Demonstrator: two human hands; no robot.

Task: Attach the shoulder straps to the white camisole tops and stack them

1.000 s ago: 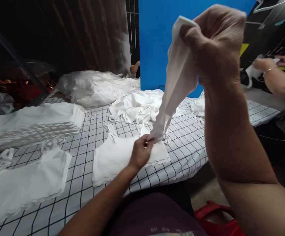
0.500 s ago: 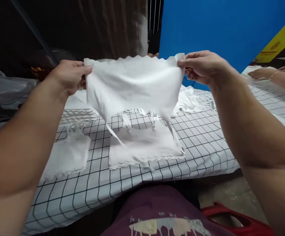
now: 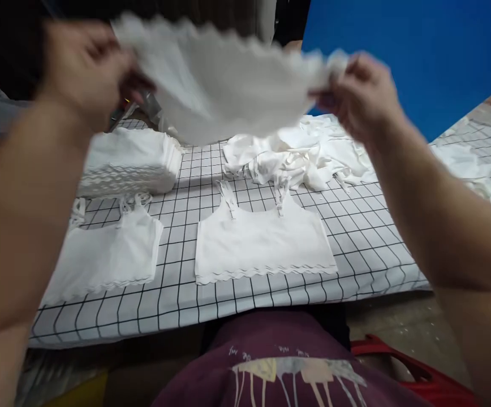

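Above the table (image 3: 356,226), the left hand (image 3: 86,70) and right hand (image 3: 362,93) have fingers clamped on opposite ends of a blurred white top (image 3: 237,79). Near the table's front edge lies a flat stack (image 3: 266,243); farther back, a loose heap (image 3: 309,152).

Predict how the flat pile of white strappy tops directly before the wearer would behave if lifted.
The pile would probably sag: the similar-looking white heap behind it lies in soft crumples. Its layers may slide apart, since several scalloped edges show at the front with no visible fastening. Its thin straps would likely dangle.
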